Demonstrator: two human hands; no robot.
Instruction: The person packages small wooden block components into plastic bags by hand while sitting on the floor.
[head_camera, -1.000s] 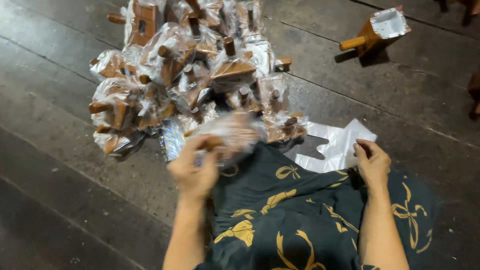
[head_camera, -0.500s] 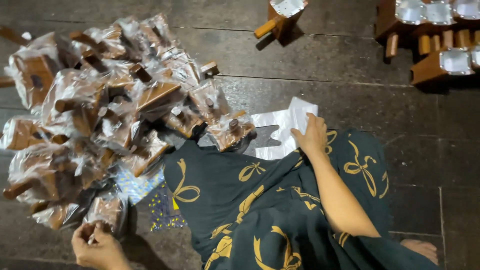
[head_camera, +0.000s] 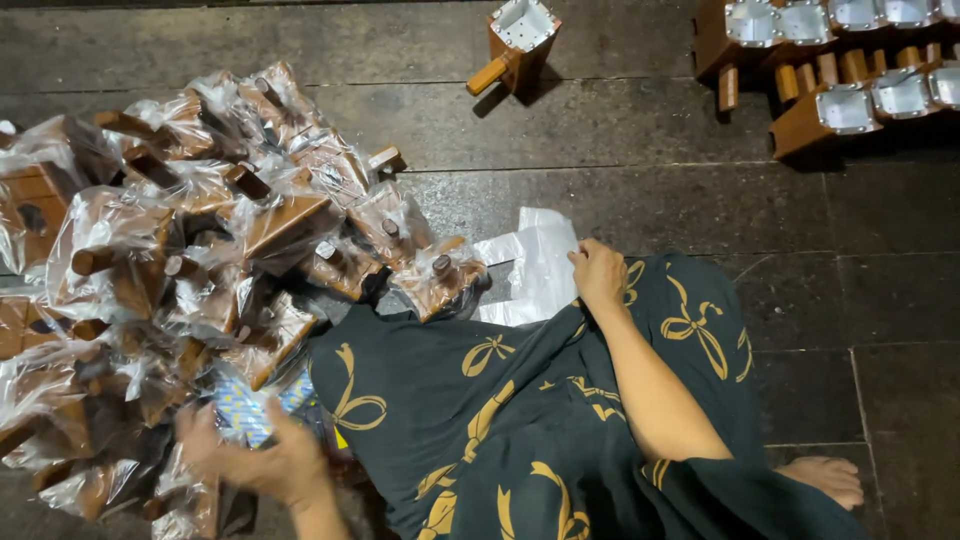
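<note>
A dark tiled floor (head_camera: 620, 190) is seen from above, with bare room between the pile (head_camera: 180, 280) at the left and the wooden pieces at the top right. The pile is made of brown wooden parts wrapped in clear, crinkled plastic bags; its right edge ends just beside a dark cloth (head_camera: 520, 420) patterned with gold bows. The pile's lower edge is cut by the frame.

The left hand (head_camera: 262, 462) is blurred at the pile's lower edge, its fingers spread over a wrapped piece; next to it a small blue-and-white packet (head_camera: 250, 415) is seen. Whether anything is gripped cannot be told.

The right hand (head_camera: 600, 272) is rested on the cloth's upper edge, fingers curled loosely together and touching a flat white plastic bag (head_camera: 535, 265) laid on the floor.

A single unwrapped wooden block (head_camera: 515, 45) with a white-lined square top and a peg stands alone at the top centre. A cluster of similar blocks (head_camera: 850, 70) is packed against the top right corner. A bare foot (head_camera: 825, 478) is seen at the lower right.
</note>
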